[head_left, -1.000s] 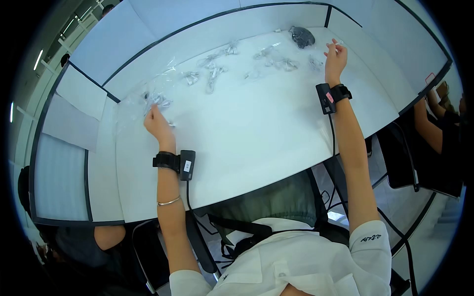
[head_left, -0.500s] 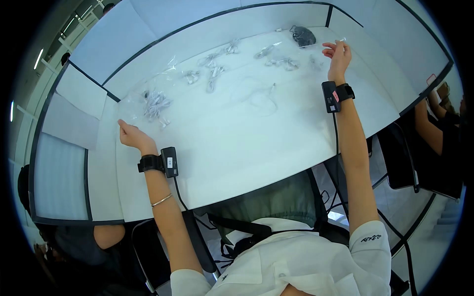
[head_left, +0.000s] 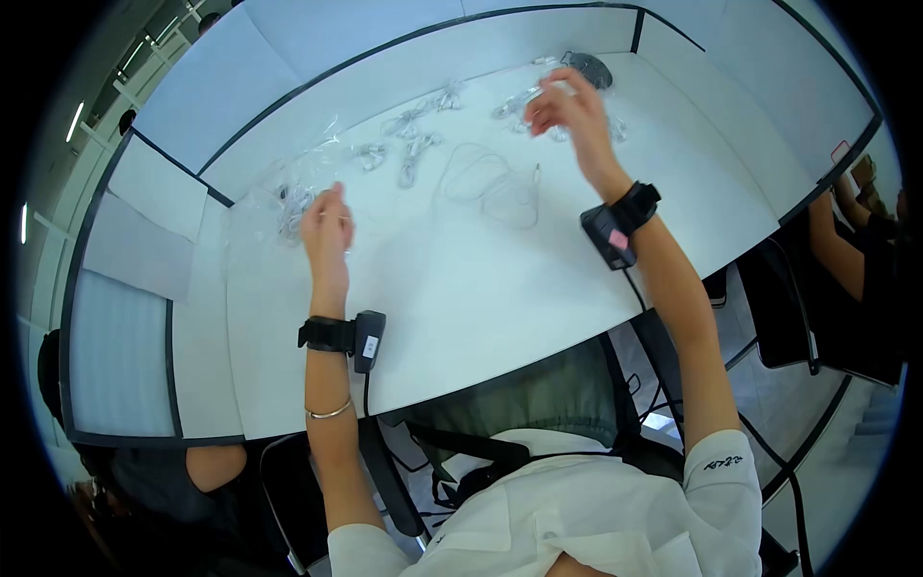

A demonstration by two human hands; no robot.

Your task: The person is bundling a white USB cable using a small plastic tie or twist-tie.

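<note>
My left hand [head_left: 329, 226] is raised over the left part of the white table, its fingers drawn together; what they hold, if anything, I cannot make out. Just beside it lies a tangle of white cables [head_left: 290, 223] on clear plastic. Towards the back right, my right hand [head_left: 575, 111] is slightly blurred, with fingers bent and apart and nothing visible in them. It partly covers some bundled white cables [head_left: 514, 102]. Between the hands a loose white cable [head_left: 481, 197] lies in wide loops on the table.
More coiled cables [head_left: 415, 159] lie towards the back of the table [head_left: 461, 288]. A dark grey pouch-like object [head_left: 591, 69] sits near the back wall. White panels [head_left: 346, 72] enclose the table. Black leads run from my wrist devices [head_left: 608, 238]. People sit beyond both sides.
My left hand has moved right and slightly up from the table's left side. My right hand has swung left from the right side, now in front of the dark object and cable bundles.
</note>
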